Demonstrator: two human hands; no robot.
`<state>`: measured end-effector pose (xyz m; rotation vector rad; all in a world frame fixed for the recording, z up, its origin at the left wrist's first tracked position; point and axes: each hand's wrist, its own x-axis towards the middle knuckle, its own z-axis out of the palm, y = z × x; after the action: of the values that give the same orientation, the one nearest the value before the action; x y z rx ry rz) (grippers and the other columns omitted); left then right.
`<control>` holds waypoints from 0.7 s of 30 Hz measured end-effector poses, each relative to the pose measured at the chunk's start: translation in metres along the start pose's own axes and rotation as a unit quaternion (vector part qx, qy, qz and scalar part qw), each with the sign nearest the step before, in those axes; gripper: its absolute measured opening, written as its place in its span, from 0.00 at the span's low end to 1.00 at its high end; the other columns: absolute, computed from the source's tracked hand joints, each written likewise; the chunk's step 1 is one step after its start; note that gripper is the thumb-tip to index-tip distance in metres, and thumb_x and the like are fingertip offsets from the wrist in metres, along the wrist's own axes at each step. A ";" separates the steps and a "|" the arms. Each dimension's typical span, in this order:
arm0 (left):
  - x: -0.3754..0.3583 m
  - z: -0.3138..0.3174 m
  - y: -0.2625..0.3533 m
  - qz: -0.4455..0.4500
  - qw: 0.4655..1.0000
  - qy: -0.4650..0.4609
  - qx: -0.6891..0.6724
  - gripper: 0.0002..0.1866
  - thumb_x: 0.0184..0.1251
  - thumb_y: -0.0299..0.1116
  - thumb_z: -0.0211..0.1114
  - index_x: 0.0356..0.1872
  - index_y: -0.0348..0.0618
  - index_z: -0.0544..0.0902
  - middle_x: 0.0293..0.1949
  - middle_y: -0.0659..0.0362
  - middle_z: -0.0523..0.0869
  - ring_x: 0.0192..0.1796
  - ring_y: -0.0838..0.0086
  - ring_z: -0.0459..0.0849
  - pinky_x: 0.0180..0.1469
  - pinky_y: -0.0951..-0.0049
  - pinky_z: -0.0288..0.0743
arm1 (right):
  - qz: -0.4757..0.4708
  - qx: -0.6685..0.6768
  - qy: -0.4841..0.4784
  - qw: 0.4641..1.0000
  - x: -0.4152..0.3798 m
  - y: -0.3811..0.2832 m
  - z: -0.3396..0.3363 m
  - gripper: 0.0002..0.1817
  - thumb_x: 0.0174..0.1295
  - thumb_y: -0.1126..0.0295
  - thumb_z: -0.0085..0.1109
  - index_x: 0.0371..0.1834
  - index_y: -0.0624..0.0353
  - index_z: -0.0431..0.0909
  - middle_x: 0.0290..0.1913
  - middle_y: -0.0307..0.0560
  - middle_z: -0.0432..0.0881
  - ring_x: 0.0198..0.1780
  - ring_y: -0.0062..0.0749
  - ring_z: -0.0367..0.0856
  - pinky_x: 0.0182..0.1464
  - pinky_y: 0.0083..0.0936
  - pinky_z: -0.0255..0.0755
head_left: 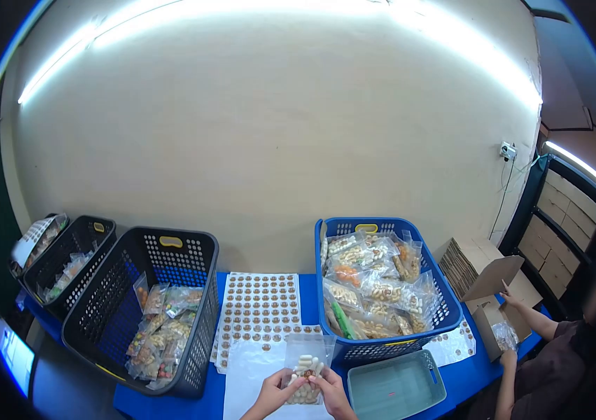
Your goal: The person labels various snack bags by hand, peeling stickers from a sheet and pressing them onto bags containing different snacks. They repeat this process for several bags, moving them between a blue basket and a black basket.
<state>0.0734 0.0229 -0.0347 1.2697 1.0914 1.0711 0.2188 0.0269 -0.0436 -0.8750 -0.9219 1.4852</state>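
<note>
Both of my hands hold a clear plastic bag of whitish pieces at the bottom centre. My left hand grips its left side and my right hand its right side, with the thumbs on a small round brown sticker on the front. Behind the bag lie sheets of round brown stickers and a white backing sheet. Right of my right hand is a shallow grey-green tray. A blue basket full of filled bags stands behind it.
A black basket with filled bags stands left, with more black baskets beyond. At right, a co-worker's hands are at an open cardboard box holding a bag. Flattened cardboard stands behind. The table is blue.
</note>
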 end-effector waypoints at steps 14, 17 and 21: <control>0.000 -0.003 0.017 -0.035 0.995 -0.071 -0.062 0.16 0.62 0.34 0.56 0.47 0.34 0.73 0.39 0.58 0.79 0.39 0.80 0.77 0.41 0.82 0.71 | -0.008 -0.018 0.000 1.000 -0.002 -0.011 0.007 0.13 0.59 0.68 0.53 0.42 0.67 0.73 0.37 0.43 0.79 0.37 0.18 0.76 0.39 0.15 0.70; 0.005 -0.016 0.011 -0.034 0.997 -0.069 -0.015 0.15 0.63 0.35 0.54 0.44 0.34 0.74 0.37 0.60 0.79 0.37 0.82 0.76 0.40 0.83 0.70 | -0.018 -0.019 -0.027 0.999 -0.001 -0.009 0.010 0.15 0.58 0.68 0.54 0.44 0.67 0.72 0.39 0.42 0.78 0.40 0.18 0.74 0.42 0.15 0.68; 0.009 -0.020 0.014 -0.019 1.000 -0.018 -0.012 0.12 0.64 0.35 0.53 0.37 0.35 0.75 0.33 0.61 0.79 0.36 0.83 0.75 0.39 0.84 0.69 | -0.015 -0.097 -0.053 0.994 -0.003 -0.013 0.015 0.18 0.54 0.67 0.59 0.44 0.66 0.71 0.38 0.41 0.77 0.40 0.18 0.72 0.42 0.16 0.67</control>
<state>0.0554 0.0356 -0.0205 1.2407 1.0686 1.0274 0.2110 0.0235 -0.0252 -0.9241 -1.1693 1.4434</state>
